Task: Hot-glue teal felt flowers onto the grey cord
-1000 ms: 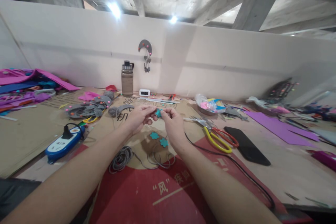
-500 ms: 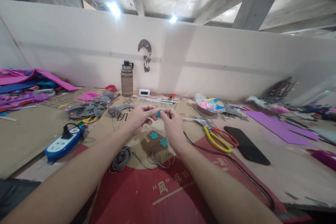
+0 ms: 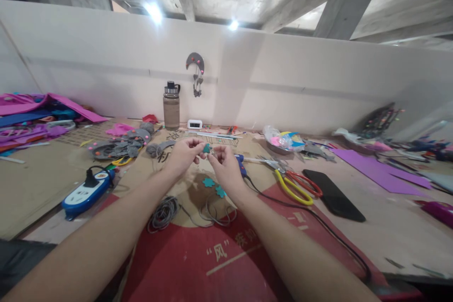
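Observation:
Above the cardboard, my left hand (image 3: 184,155) pinches a small teal felt cutout (image 3: 206,148) between thumb and fingertips. My right hand (image 3: 226,168) is closed in a pinch just right of the cutout; what its fingertips hold is too small to make out. Below the hands lie two flat teal flower-shaped cutouts, one in the middle (image 3: 208,182) and one beside my right wrist (image 3: 220,192). Grey cord (image 3: 164,214) lies coiled in front, its loose loops trailing right. Behind my right wrist, a blue glue gun (image 3: 241,164) is partly hidden.
Right of my hand lie scissors with yellow and red handles (image 3: 293,188), a black phone (image 3: 334,196) and a dark cable. A blue power strip (image 3: 88,194) sits at left, near grey felt pieces (image 3: 116,146). A water bottle (image 3: 171,107) stands by the wall.
The teal cutout has moved slightly left with my left hand. My right fingertips have shifted off its face to its right side. The blue glue gun now shows beside my right hand.

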The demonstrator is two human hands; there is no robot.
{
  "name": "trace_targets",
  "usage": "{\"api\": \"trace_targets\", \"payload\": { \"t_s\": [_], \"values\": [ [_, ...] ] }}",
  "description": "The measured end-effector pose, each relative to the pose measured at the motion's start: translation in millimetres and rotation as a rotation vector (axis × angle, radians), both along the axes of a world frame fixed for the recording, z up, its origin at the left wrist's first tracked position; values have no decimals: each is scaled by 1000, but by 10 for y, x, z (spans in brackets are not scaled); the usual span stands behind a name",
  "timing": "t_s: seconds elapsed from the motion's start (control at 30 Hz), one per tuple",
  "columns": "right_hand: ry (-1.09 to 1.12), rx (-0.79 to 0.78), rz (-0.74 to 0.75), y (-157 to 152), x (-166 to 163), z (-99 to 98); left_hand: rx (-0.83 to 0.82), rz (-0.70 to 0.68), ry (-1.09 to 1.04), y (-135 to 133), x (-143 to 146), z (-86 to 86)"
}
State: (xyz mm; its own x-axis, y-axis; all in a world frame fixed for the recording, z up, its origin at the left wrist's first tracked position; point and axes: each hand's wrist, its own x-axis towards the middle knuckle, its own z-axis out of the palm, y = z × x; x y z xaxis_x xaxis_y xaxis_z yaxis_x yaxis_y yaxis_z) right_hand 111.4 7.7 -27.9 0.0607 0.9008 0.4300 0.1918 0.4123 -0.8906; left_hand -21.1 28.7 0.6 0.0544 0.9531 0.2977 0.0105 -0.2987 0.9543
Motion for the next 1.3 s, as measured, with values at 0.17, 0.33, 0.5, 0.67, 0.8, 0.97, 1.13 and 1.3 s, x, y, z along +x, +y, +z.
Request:
{"api": "trace_targets", "payload": {
  "t_s": [0.17, 0.33, 0.5, 0.67, 0.8, 0.97, 1.13, 1.3],
  "values": [
    [-305, 68, 120, -19, 1, 11, 32, 166, -20, 123, -169, -2],
    [-608, 107, -100, 132, 307, 157, 45, 215, -105, 171, -251, -7],
    [-932, -188, -393, 346, 712, 92, 40, 194, -122, 182, -255, -19],
    [-870, -267, -304, 401, 709, -118, 47, 173, -111, 177, -229, -30],
    [-757, -253, -276, 432, 695, -164, 8, 159, -101, 151, -196, -30],
    [-565, -276, -238, 472, 738, -126, -8, 176, -78, 147, -204, -27],
    [-408, -279, -243, 462, 657, -46, -23, 193, -79, 150, -228, -16],
    [-101, -190, -92, 260, 461, 150, -11, 205, -96, 169, -251, -41]
  ]
}}
